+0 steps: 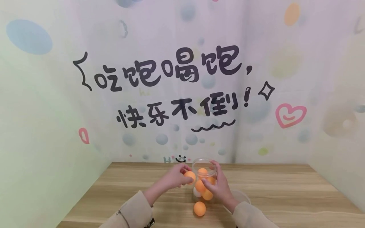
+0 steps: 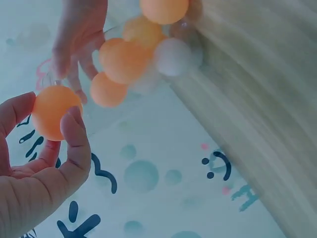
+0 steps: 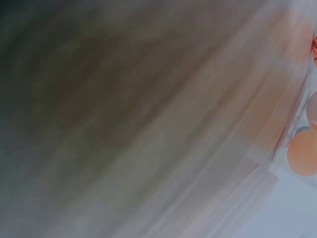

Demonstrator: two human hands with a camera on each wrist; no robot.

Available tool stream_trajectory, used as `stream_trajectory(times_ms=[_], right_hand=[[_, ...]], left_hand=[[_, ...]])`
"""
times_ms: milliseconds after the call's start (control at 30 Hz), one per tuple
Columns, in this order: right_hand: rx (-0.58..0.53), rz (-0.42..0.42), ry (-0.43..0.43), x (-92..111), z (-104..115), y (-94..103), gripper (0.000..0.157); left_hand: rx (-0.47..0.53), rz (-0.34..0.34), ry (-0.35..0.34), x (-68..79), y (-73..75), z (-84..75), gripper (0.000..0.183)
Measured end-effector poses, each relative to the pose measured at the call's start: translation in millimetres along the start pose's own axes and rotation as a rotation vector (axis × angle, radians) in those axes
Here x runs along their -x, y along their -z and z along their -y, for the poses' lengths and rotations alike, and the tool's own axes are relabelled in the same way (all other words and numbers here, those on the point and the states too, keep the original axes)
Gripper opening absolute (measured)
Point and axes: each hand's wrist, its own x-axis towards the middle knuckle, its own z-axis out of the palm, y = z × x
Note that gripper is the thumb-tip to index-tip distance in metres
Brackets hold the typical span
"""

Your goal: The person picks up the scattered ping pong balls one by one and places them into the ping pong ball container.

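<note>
My left hand (image 1: 174,176) pinches an orange ping-pong ball (image 1: 189,177) between thumb and fingers, just left of a clear plastic jar (image 1: 193,167). The right hand (image 1: 223,186) grips that jar from its right side, its mouth facing up. Inside the jar lie several orange balls (image 2: 121,60) and a white ball (image 2: 173,57). In the left wrist view, the pinched ball (image 2: 56,113) is apart from those in the jar. The right wrist view catches only a few balls (image 3: 303,152) at its right edge; the right hand's fingers are out of that view.
Another orange ball (image 1: 199,209) lies on the wooden table (image 1: 137,180) in front of the jar. A round clear plastic piece (image 1: 241,197) rests on the table, partly behind the right forearm. A printed curtain (image 1: 159,142) hangs behind the table.
</note>
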Motion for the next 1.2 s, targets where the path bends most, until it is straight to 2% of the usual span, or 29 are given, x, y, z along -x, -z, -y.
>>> stream_trajectory(times_ms=[400,633,867,1033,1200], right_hand=[[-0.009,0.001,-0.029,5,2,-1.7,0.070],[-0.005,0.001,-0.018,3,-1,-0.8,0.068],[0.007,0.004,0.000,-7,2,1.1,0.070],[-0.012,0.002,-0.010,-3,4,1.7,0.067],[0.006,0.000,-0.011,-1,3,2.0,0.067]], left_hand=[[-0.056,-0.035,0.007,-20.2,4.7,-31.3,0.027],[-0.047,-0.052,0.023,-29.9,0.7,-35.3,0.031],[-0.006,-0.075,0.008,-36.7,4.4,-35.2,0.032],[0.015,-0.055,-0.025,-30.6,3.2,-31.6,0.027],[-0.054,0.020,-0.121,-6.9,-5.6,-24.1,0.017]])
